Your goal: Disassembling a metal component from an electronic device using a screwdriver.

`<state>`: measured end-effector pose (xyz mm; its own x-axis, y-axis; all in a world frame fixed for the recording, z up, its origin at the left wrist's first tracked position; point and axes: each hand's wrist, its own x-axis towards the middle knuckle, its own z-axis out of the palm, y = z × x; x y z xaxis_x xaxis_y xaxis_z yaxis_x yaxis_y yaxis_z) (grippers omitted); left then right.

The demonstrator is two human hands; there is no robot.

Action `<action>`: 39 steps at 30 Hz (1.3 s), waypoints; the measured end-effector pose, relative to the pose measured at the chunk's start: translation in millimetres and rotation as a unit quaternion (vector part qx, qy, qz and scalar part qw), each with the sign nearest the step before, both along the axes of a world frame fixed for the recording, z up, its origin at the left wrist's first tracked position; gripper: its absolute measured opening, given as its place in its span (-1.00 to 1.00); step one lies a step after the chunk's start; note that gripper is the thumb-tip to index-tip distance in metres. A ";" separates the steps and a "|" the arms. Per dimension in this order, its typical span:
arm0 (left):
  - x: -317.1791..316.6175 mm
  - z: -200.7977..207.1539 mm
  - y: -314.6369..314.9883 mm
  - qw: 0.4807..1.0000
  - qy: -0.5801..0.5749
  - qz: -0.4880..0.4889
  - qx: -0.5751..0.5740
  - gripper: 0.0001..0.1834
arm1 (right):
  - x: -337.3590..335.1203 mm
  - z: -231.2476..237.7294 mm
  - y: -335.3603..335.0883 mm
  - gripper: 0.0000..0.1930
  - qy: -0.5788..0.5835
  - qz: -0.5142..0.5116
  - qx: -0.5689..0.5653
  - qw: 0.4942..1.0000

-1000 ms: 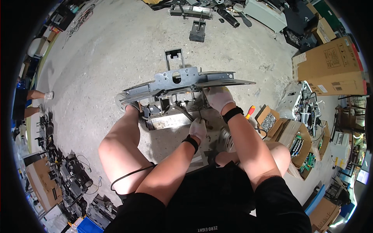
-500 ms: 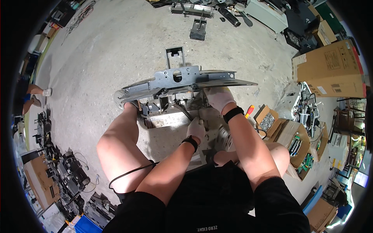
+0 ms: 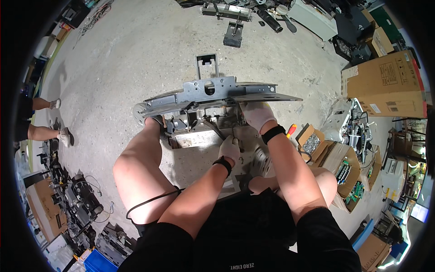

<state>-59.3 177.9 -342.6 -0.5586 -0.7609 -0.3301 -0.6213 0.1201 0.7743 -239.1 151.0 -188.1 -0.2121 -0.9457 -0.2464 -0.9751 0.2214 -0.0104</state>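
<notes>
Between my feet stands a grey metal machine assembly [image 3: 210, 90], with a wide flat panel along its top and dark parts beneath. My left hand [image 3: 229, 150], in a pale work glove, is closed around one end of a dark flat bar [image 3: 215, 130] that slants into the lower part of the assembly. I cannot make out the bar's exact kind. My right hand [image 3: 257, 115], also gloved, is at the right side of the assembly under the panel's edge; its fingertips are hidden there. A pale block [image 3: 197, 139] lies under the assembly's near side.
A red-and-yellow screwdriver handle [image 3: 291, 130] shows beside my right wrist. Right of it are a carton of small metal pieces [image 3: 311, 142], boxes of circuit boards [image 3: 355, 192] and a large cardboard box [image 3: 380, 84]. Machine parts [image 3: 81, 199] lie at left, where another person's legs [image 3: 45, 133] stand.
At the left, the other person has stepped further into view. Both my hands keep their places on the bar and the assembly; the whole view has shifted slightly.
</notes>
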 end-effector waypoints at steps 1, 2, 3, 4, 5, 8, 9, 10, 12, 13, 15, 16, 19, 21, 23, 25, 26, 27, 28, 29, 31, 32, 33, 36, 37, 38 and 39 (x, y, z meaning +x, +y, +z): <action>3.3 0.2 -0.2 1.000 -0.001 0.002 -0.001 -0.74 | 2.4 3.7 -1.9 -0.64 0.002 0.009 0.008 1.000; 4.3 5.3 0.7 0.999 0.001 0.016 0.034 -0.73 | 0.8 1.9 -0.6 -0.64 0.002 0.008 0.009 1.000; 4.7 10.2 0.7 0.997 0.002 0.029 0.069 -0.73 | -0.5 -0.6 0.4 -0.64 0.000 0.010 0.004 1.000; 5.4 15.2 0.7 0.997 0.002 0.029 0.069 -0.73 | -1.5 -2.9 1.6 -0.64 -0.003 0.011 -0.001 1.000; 2.9 33.3 0.1 0.993 -0.035 0.009 0.114 -0.71 | -5.0 -7.7 5.9 -0.64 -0.001 0.007 0.001 1.000; 3.0 45.0 -2.0 0.986 -0.065 0.009 0.151 -0.68 | -4.3 -11.8 5.1 -0.63 -0.013 -0.010 -0.048 0.999; 3.7 45.4 -1.7 0.987 -0.060 0.022 0.147 -0.68 | -3.3 -11.6 3.1 -0.63 -0.019 -0.019 -0.028 0.999; 3.9 46.1 -0.1 0.987 -0.061 0.024 0.146 -0.68 | -2.3 -11.4 1.9 -0.62 -0.025 -0.027 -0.007 0.999; 1.9 48.4 2.9 0.994 -0.078 0.031 0.064 -0.70 | -1.9 -7.0 2.5 -0.60 -0.017 -0.007 -0.013 1.000; 2.0 49.4 3.0 0.994 -0.079 0.031 0.064 -0.70 | -1.2 -5.0 2.3 -0.57 -0.008 0.013 -0.019 1.000; 0.4 51.6 3.5 0.993 -0.052 0.048 0.091 -0.70 | -1.9 -7.1 1.4 -0.55 -0.041 -0.028 -0.045 0.998; 0.1 52.5 2.7 0.993 -0.051 0.048 0.090 -0.70 | -2.3 -8.1 0.6 -0.53 -0.073 -0.067 -0.070 0.993; 0.3 62.0 -0.2 0.995 -0.056 0.027 0.081 -0.70 | -3.8 -14.6 -0.5 -0.51 -0.114 -0.111 -0.060 0.986; -1.5 69.6 -1.2 0.996 -0.051 0.023 0.075 -0.69 | -5.7 -16.8 1.2 -0.52 -0.105 -0.101 -0.068 0.987; -1.5 69.3 -2.3 0.995 -0.047 0.022 0.083 -0.69 | -6.1 -17.1 1.4 -0.52 -0.097 -0.091 -0.077 0.988; -0.6 66.9 -4.1 0.995 -0.044 0.023 0.091 -0.69 | -4.6 -15.5 0.9 -0.52 -0.059 -0.056 -0.095 0.992; 0.0 64.4 -4.9 0.995 -0.037 0.026 0.090 -0.69 | -2.8 -11.3 -0.1 -0.52 -0.059 -0.055 -0.095 0.992; 0.7 61.9 -5.4 0.995 -0.030 0.028 0.089 -0.68 | -1.2 -6.8 -1.1 -0.56 -0.055 -0.052 -0.079 0.994; 1.7 59.6 -5.5 0.995 -0.030 0.029 0.090 -0.68 | 0.8 -3.0 -2.1 -0.59 -0.051 -0.049 -0.063 0.996; 0.4 60.0 -5.0 0.995 -0.028 0.027 0.090 -0.68 | -0.7 -3.9 0.2 -0.59 -0.050 -0.050 -0.062 0.996; -1.7 60.7 -4.0 0.995 -0.025 0.023 0.092 -0.67 | -4.0 -5.4 5.0 -0.65 0.003 0.011 -0.046 0.999; -0.9 57.4 -3.7 0.996 -0.018 0.024 0.083 -0.68 | -2.5 -2.4 3.8 -0.65 0.003 0.012 -0.046 0.999; -0.1 54.4 -3.3 0.997 -0.010 0.025 0.074 -0.68 | -1.3 0.6 2.4 -0.66 -0.007 0.002 -0.036 0.999; 1.2 45.1 -1.2 0.998 0.007 0.038 0.051 -0.67 | -0.3 4.5 0.5 -0.66 -0.013 -0.008 -0.019 1.000; 1.7 42.3 -0.7 0.998 0.007 0.038 0.051 -0.67 | -0.3 5.1 0.3 -0.65 -0.008 -0.007 -0.012 1.000; 2.0 42.8 -1.2 0.998 0.004 0.034 0.060 -0.67 | -0.3 5.1 0.8 -0.65 -0.008 -0.007 -0.011 1.000; 2.1 44.4 -1.9 0.997 0.001 0.029 0.070 -0.66 | -0.1 5.1 1.5 -0.65 -0.011 -0.007 -0.018 1.000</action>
